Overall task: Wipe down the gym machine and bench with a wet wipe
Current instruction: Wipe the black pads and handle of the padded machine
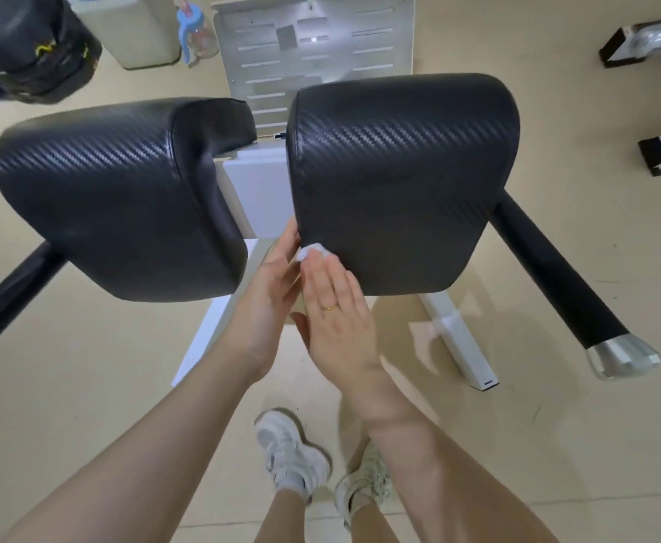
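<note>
Right hand (336, 311) flat with straight fingers pressing a small crumpled white wet wipe (313, 252) against the lower left corner of the right black carbon-weave vinyl pad (399, 170), left hand (272, 284) relaxed, fingertips touching that pad's edge, matching rounded left black pad (117, 197) beside, white metal machine frame (462, 339), beige floor (86, 366).

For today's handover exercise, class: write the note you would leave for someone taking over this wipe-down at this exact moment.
Right hand: fingers flat, pressing the wet wipe on the right pad, at its near left corner.
Left hand: open, fingertips against that pad's left edge.
Left pad: no hand on it.
Done: cannot tell from this view which surfaces are already wiped.
Left: finish the right pad, then check the left pad, the black handle and the white frame.
</note>
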{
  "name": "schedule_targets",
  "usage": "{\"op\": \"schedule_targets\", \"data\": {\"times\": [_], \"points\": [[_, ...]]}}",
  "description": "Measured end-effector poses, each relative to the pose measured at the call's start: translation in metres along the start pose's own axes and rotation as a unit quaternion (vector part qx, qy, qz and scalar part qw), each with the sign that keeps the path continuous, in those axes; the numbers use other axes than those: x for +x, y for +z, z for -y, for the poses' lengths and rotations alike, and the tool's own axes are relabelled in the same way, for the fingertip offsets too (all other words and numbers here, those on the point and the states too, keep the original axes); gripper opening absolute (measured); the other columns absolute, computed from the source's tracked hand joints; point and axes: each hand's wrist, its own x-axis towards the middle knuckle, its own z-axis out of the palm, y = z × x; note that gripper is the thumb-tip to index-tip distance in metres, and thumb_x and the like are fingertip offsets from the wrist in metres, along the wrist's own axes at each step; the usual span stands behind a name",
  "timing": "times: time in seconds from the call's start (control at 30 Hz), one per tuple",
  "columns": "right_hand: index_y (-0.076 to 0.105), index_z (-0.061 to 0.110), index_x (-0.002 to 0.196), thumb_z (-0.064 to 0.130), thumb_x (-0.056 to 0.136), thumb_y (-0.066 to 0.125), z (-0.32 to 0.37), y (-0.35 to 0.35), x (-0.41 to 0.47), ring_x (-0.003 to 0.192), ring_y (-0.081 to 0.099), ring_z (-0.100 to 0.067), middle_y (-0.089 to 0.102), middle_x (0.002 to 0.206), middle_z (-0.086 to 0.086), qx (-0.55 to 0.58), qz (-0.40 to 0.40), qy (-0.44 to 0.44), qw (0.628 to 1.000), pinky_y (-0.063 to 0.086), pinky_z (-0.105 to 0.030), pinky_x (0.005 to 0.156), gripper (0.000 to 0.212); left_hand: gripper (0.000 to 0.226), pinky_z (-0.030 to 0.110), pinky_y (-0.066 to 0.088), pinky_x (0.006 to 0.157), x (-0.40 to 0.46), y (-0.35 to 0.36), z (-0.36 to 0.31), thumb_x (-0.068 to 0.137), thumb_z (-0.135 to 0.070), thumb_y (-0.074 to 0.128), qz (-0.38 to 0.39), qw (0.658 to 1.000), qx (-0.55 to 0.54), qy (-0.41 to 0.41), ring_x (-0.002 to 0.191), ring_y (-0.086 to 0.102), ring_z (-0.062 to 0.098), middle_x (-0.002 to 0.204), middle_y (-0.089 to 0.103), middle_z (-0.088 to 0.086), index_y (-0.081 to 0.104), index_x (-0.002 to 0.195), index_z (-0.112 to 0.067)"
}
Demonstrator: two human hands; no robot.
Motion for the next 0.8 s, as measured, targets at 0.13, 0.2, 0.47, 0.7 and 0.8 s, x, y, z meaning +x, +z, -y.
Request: {"op": "schedule_targets", "data": {"times": [0.13,0.2,0.47,0.7,0.8], "points": [[0.002,0.009,0.148,0.024,0.095,0.041,-0.028,0.0,-0.01,0.144,0.004,-0.023,0.008,0.152,-0.007,-0.037,-0.031,0.011,0.999,0.006,-0.034,0.117,0.067,0.043,0.025,0.032,0.108,0.002,-0.003,0.002,0.101,-0.029,0.024,0.011,0.998,0.056,0.003,0.121,0.049,-0.007,0.134,0.045,-0.034,0.034,0.138,-0.049],[0.011,0.006,0.146,0.022,0.092,0.047,-0.054,-0.012,-0.022,0.139,0.016,-0.031,0.016,0.149,-0.016,-0.03,-0.051,0.098,0.993,0.011,-0.036,0.116,0.067,0.044,0.017,0.035,0.098,0.002,0.0,0.002,0.1,-0.03,0.021,0.008,0.998,0.065,-0.008,0.109,0.053,-0.014,0.123,0.044,-0.046,0.031,0.133,-0.059],[0.006,0.003,0.141,0.023,0.088,0.042,-0.063,-0.012,-0.028,0.137,0.011,-0.037,0.006,0.145,-0.021,0.057,-0.061,0.204,0.975,0.006,-0.033,0.118,0.067,0.041,0.019,0.035,0.102,0.004,0.002,0.003,0.1,-0.035,0.025,-0.006,0.998,0.061,0.013,0.102,0.055,-0.012,0.128,0.037,-0.041,0.028,0.136,-0.055],[0.022,0.005,0.143,0.015,0.083,0.057,-0.018,0.02,-0.022,0.141,0.02,-0.024,0.016,0.151,-0.008,-0.018,-0.069,-0.013,0.997,0.017,-0.034,0.118,0.07,0.041,0.024,0.039,0.106,0.003,-0.006,0.009,0.1,-0.036,0.027,0.015,0.997,0.063,0.041,0.119,0.051,-0.007,0.131,0.046,-0.036,0.032,0.139,-0.049],[0.024,0.007,0.146,0.021,0.088,0.055,-0.032,0.009,-0.018,0.142,0.02,-0.017,0.021,0.154,-0.003,-0.08,-0.039,-0.09,0.992,0.019,-0.031,0.117,0.067,0.041,0.035,0.034,0.112,0.005,-0.008,0.011,0.1,-0.038,0.029,0.026,0.998,0.052,0.022,0.13,0.044,0.005,0.145,0.036,-0.027,0.03,0.138,-0.052]]}}
